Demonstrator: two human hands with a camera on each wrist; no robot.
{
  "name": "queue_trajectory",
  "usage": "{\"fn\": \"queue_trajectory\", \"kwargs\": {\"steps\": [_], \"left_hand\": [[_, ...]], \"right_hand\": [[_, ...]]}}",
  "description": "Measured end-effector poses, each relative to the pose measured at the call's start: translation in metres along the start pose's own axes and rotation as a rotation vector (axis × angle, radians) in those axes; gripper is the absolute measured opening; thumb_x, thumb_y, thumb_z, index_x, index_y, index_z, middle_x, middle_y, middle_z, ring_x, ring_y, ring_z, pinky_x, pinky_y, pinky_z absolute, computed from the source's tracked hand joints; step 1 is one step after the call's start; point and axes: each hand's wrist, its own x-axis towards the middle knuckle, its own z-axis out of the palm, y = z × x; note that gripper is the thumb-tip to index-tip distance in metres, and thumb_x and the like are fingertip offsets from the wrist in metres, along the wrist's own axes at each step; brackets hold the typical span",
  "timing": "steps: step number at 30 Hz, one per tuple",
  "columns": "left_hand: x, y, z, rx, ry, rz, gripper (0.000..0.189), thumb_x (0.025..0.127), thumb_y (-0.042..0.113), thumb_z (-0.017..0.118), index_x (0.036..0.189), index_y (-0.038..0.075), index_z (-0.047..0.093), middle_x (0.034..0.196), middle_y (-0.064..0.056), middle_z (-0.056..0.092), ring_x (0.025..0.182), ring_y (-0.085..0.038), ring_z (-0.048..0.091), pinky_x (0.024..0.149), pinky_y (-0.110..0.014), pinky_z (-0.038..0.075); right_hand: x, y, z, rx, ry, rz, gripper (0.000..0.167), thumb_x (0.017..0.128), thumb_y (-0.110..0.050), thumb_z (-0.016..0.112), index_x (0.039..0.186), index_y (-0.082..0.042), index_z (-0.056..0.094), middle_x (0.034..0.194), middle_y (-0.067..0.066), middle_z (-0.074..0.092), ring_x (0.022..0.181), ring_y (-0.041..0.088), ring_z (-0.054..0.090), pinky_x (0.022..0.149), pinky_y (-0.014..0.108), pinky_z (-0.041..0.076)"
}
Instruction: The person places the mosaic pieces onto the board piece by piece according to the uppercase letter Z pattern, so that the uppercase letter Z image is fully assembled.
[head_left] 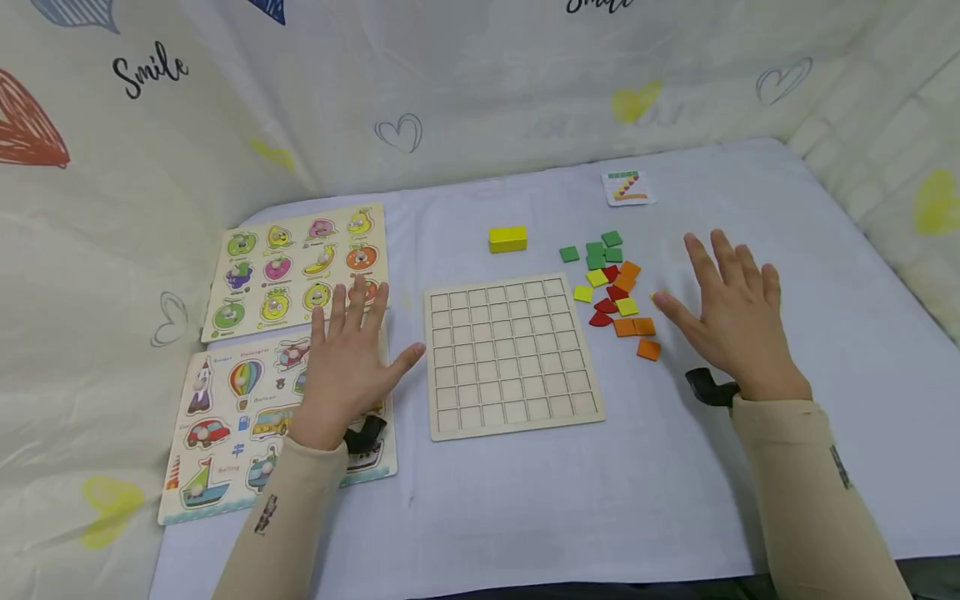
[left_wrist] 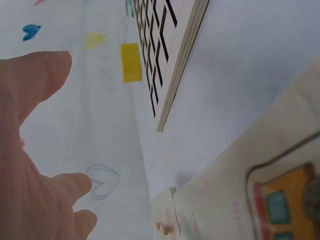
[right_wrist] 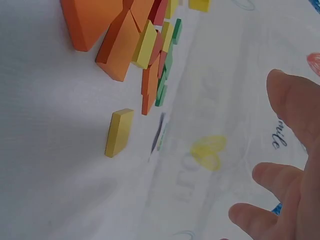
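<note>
The left hand (head_left: 345, 367), spread and free, is above picture boards (head_left: 221, 408); the right hand (head_left: 738, 321), likewise free, is near coloured tiles (head_left: 626, 307); a grid board (head_left: 513, 364) lies between.

Beige gridded board (head_left: 514, 358), green tiles (head_left: 595, 249), yellow tiles (head_left: 626, 307), orange tiles (head_left: 643, 326)

It seems to be a play corner: heart-printed cloth (head_left: 495, 92) hangs at the far side, and a fruit puzzle (head_left: 298, 250) and coloured tiles (head_left: 617, 293) lie on the bench (head_left: 525, 508).
</note>
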Motion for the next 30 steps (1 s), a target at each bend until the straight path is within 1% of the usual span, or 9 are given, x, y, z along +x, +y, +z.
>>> {"fn": "queue_trajectory", "kwargs": {"steps": [3,6,10,15,19,22,24,26,30], "left_hand": [[-0.003,0.004,0.007,0.000,-0.006,0.018,0.106,0.092,0.084,0.041,0.169,0.020,0.005,0.178,-0.009,-0.001,0.165,-0.037,-0.003,0.129,-0.067,0.003],[-0.006,0.010,0.015,-0.004,-0.024,0.045,0.109,0.092,0.085,0.041,0.169,0.015,0.007,0.177,-0.009,0.001,0.165,-0.037,0.001,0.130,-0.066,0.007],[-0.013,0.021,0.026,-0.011,-0.072,0.078,0.113,0.091,0.085,0.043,0.168,0.010,0.009,0.177,-0.010,0.003,0.165,-0.036,0.005,0.130,-0.064,0.010],[-0.025,0.037,0.033,-0.031,-0.146,0.096,0.116,0.089,0.084,0.047,0.168,0.008,0.009,0.177,-0.008,0.002,0.165,-0.029,0.005,0.132,-0.059,0.011],[-0.033,0.045,0.036,-0.039,-0.167,0.114,0.118,0.088,0.084,0.050,0.167,0.006,0.010,0.177,-0.010,0.004,0.165,-0.030,0.007,0.132,-0.059,0.012],[-0.038,0.048,0.038,-0.033,-0.165,0.119,0.120,0.087,0.086,0.051,0.166,0.004,0.012,0.176,-0.011,0.006,0.165,-0.030,0.008,0.132,-0.060,0.013],[-0.041,0.050,0.040,-0.026,-0.164,0.116,0.122,0.085,0.087,0.051,0.166,0.004,0.013,0.176,-0.011,0.007,0.165,-0.030,0.009,0.132,-0.059,0.014],[-0.043,0.050,0.041,-0.019,-0.162,0.116,0.124,0.084,0.088,0.052,0.166,0.004,0.013,0.176,-0.012,0.008,0.165,-0.030,0.009,0.131,-0.060,0.015],[-0.046,0.052,0.044,-0.022,-0.169,0.119,0.126,0.083,0.087,0.055,0.166,0.003,0.014,0.176,-0.013,0.008,0.165,-0.030,0.010,0.131,-0.060,0.016]], "right_hand": [[0.002,-0.001,0.000,0.003,0.000,-0.003,0.090,0.102,-0.061,0.051,0.169,-0.024,0.005,0.176,0.018,-0.002,0.158,0.055,0.002,0.125,0.073,-0.007],[0.006,-0.004,0.001,0.005,-0.008,-0.006,0.089,0.102,-0.057,0.054,0.169,-0.024,0.006,0.176,0.019,0.000,0.158,0.055,0.005,0.126,0.073,-0.006],[0.014,-0.011,0.001,0.009,-0.033,-0.026,0.089,0.102,-0.051,0.059,0.169,-0.022,0.010,0.175,0.021,0.006,0.156,0.054,0.013,0.125,0.074,-0.002],[0.029,-0.021,0.003,0.009,-0.094,-0.085,0.088,0.100,-0.045,0.065,0.168,-0.018,0.017,0.173,0.023,0.017,0.154,0.052,0.021,0.123,0.076,0.006],[0.043,-0.032,0.006,-0.007,-0.140,-0.144,0.086,0.098,-0.041,0.070,0.166,-0.016,0.023,0.171,0.023,0.025,0.150,0.054,0.028,0.120,0.076,0.018],[0.054,-0.042,0.009,-0.029,-0.161,-0.192,0.079,0.098,-0.037,0.072,0.163,-0.012,0.033,0.166,0.024,0.035,0.144,0.054,0.038,0.116,0.074,0.030],[0.062,-0.049,0.011,-0.042,-0.183,-0.211,0.071,0.099,-0.034,0.071,0.159,-0.011,0.040,0.161,0.024,0.042,0.139,0.053,0.044,0.113,0.071,0.037],[0.070,-0.056,0.014,-0.054,-0.209,-0.227,0.064,0.100,-0.031,0.070,0.155,-0.010,0.046,0.157,0.023,0.048,0.136,0.051,0.048,0.111,0.068,0.041],[0.089,-0.068,0.020,-0.075,-0.260,-0.233,0.054,0.100,-0.025,0.070,0.149,-0.010,0.054,0.153,0.022,0.054,0.135,0.047,0.051,0.111,0.063,0.044]]}}
